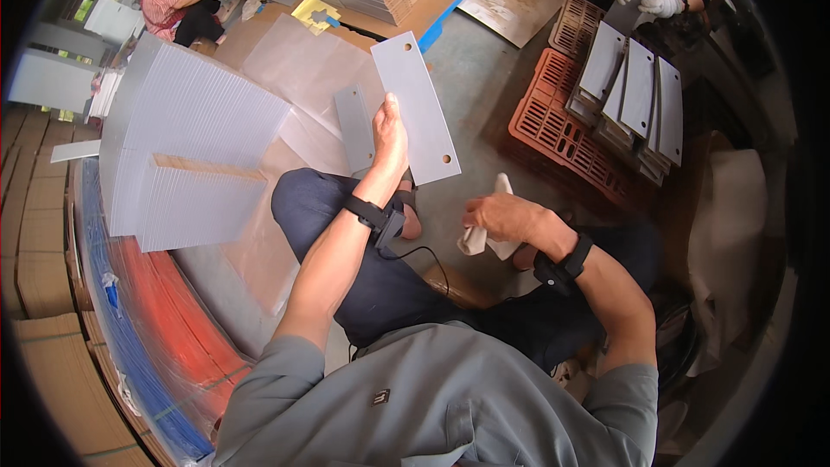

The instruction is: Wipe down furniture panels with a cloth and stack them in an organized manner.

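Observation:
A flat light-grey panel (419, 108) with dark round holes near its corners stands tilted in front of me. My left hand (391, 134) grips its left edge, the thumb lying on the face and the other fingers hidden. Just left of it is another grey panel (351, 125), lower and partly covered by my wrist. Over my lap, my right hand (512, 216) is closed around a crumpled white cloth (473, 242), whose ends stick out above and below the fingers. The cloth is apart from the panel. Dark bands with small boxes sit on both my wrists.
Tall stacks of grey panels (194, 121) stand at left, beside red and blue wrapped material (173, 311). An orange plastic crate (553, 112) at right bears several holed panels (638, 78). Beyond it, a person's gloved hands (661, 4) hold a panel. Another person (169, 0) sits far left.

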Demonstrator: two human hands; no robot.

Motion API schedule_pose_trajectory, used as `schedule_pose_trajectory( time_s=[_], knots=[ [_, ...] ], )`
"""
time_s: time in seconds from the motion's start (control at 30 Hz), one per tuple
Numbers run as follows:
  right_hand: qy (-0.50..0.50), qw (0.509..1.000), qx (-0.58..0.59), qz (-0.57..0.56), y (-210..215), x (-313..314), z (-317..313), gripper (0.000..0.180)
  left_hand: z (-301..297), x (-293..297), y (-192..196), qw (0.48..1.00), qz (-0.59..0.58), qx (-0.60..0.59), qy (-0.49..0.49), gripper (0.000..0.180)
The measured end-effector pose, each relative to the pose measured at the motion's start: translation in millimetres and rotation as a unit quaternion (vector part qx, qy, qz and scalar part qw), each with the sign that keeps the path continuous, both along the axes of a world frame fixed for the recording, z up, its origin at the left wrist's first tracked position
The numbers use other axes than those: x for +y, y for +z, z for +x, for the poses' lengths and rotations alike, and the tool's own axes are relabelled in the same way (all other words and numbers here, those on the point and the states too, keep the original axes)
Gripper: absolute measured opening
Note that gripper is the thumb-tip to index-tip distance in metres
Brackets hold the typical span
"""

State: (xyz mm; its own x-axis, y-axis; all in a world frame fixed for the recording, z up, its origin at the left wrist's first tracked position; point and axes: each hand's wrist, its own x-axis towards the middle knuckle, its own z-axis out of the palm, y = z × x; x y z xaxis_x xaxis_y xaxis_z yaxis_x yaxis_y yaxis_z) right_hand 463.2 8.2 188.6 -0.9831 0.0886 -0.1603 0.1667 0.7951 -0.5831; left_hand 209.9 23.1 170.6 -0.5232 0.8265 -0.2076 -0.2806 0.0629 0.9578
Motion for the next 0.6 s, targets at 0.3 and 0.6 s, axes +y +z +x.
schedule_pose_trajectory(
  time_s=[0.3,0.6],
  knots=[
    [-0.142,0.985,-0.078,0.055,1.1,14.6,46.8,0.028,-138.1,-33.0,-149.2,0.884,-0.31,0.298,0.185,0.05],
    [-0.18,0.979,-0.097,0.017,-1.2,11.9,52.9,0.026,-190.2,-10.0,-194.2,0.855,-0.325,0.377,0.143,0.05]
  ],
)
